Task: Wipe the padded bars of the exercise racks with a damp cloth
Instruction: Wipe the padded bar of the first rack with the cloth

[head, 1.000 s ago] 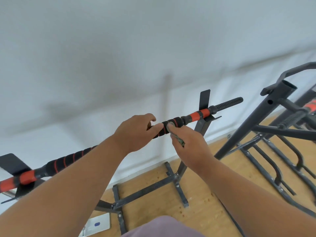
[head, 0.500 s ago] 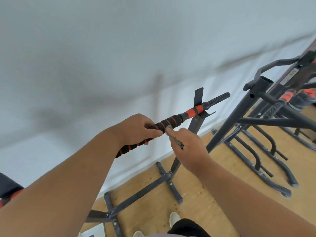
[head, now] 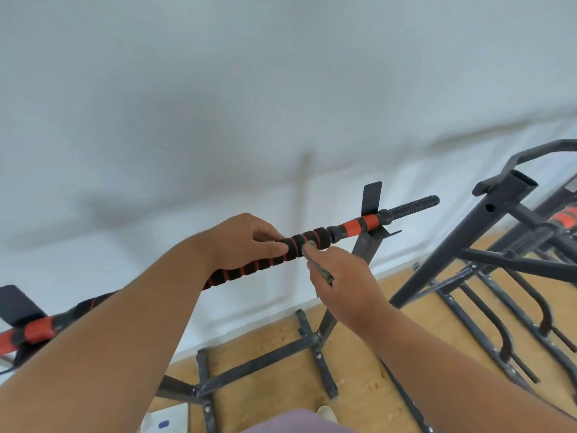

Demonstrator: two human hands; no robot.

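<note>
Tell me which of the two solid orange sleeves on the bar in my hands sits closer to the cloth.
The orange sleeve at the bar's right end, by the upright bracket. It lies just past the cloth in the right hand; the other orange sleeve is far left.

A plain white wall (head: pixel 218 104) met a light wooden floor (head: pixel 368 367) along a white skirting board (head: pixel 249 326)

Your padded bar (head: pixel 249 267) is black foam with red rings, lying tilted across its rack. Your cloth (head: pixel 317 265), small and grey-green, touches its near side.
</note>
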